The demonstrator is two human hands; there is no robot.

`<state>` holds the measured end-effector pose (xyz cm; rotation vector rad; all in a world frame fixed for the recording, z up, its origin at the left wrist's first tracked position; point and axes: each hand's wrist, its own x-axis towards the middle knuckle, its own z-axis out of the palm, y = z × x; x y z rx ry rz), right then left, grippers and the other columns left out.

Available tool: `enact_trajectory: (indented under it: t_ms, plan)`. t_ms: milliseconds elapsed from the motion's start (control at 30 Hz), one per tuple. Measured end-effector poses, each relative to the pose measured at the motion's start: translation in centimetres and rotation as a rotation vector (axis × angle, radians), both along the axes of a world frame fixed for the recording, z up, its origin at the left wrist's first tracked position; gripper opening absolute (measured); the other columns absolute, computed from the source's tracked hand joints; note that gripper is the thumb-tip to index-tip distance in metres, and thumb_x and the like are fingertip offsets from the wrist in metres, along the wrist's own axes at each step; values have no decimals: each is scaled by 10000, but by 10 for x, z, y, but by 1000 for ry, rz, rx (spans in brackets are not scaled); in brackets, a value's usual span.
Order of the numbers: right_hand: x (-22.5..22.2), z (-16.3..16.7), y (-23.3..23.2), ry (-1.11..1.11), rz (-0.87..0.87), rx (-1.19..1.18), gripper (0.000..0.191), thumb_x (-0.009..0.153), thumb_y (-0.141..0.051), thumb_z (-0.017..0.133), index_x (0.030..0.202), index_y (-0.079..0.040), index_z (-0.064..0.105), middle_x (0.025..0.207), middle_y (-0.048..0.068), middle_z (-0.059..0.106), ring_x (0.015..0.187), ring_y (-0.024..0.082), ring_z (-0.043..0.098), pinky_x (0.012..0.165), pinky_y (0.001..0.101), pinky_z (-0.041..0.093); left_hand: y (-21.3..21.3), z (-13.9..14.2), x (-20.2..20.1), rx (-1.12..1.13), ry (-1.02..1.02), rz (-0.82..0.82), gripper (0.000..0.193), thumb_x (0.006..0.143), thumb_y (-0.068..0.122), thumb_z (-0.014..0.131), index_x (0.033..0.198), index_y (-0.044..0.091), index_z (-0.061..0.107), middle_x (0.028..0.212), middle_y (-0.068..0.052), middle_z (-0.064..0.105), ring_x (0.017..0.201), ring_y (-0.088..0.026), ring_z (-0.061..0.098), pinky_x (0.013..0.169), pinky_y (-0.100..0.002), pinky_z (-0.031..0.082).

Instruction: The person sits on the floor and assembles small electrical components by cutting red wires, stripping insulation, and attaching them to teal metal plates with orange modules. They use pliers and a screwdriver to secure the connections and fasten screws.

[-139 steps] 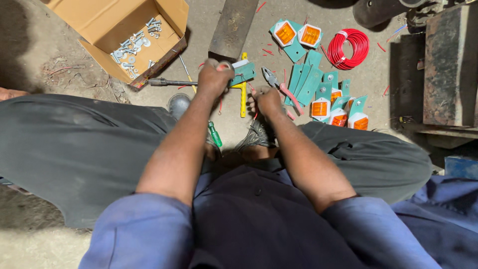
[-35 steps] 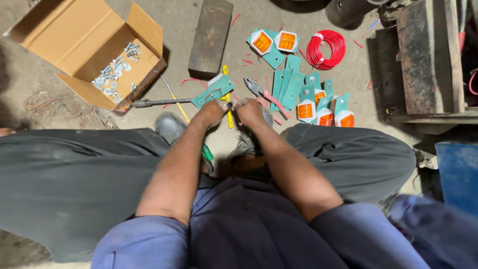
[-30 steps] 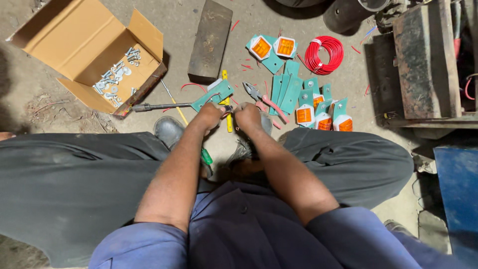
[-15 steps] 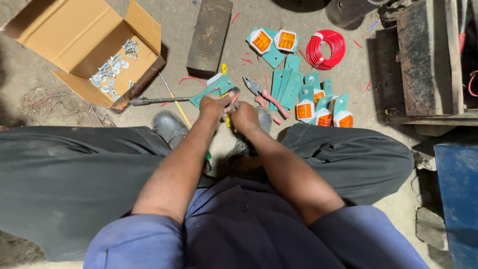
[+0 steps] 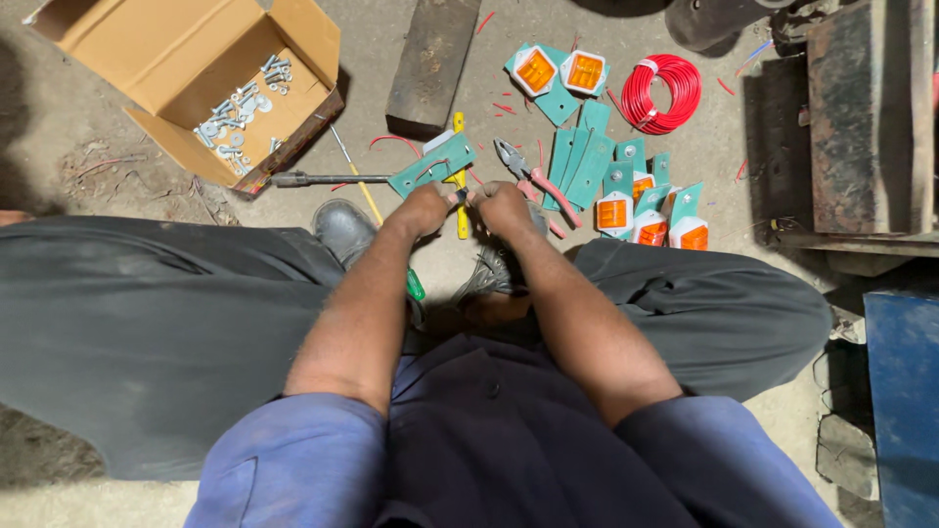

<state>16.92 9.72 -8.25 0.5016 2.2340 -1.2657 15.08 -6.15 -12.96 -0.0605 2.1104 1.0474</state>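
Workshop floor, pliers [image 5: 533, 176], wire coil [image 5: 664, 92]

Only one real package here: an open brown corrugated cardboard box [image 5: 191, 83] in the upper left of the frame, sitting on the concrete floor [image 5: 391, 39]. It's a shallow rectangular thing turned at an angle, flaps folded out on all sides, plain tan inside with a darker, scuffed edge along its lower right side. A loose pile of silvery metal bolts and nuts [image 5: 240, 112] lies in its right half. No labels, signs or screens that I can make out anywhere else.
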Motion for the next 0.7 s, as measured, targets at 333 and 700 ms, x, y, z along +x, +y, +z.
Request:
enact_trajectory:
  t_ms: [333,700]
  plan:
    - [8,-2,-10,159,89,388,223,911,-289,683,926,-75,744,870,211,722,863,399,695,768,501,523,-6,11,-5,398,-383,426,263,1005,266,593,993,41,728,888,-49,725,729,-142,637,625,-337,538]
    - [8,7,-19,125,235,356,235,903,-309,694,965,-97,774,912,216,727,901,413,692,802,520,525,10,14,-10,651,-253,551,196,931,221,719,923,26,743,800,-73,753,622,-158,636,527,-324,466]
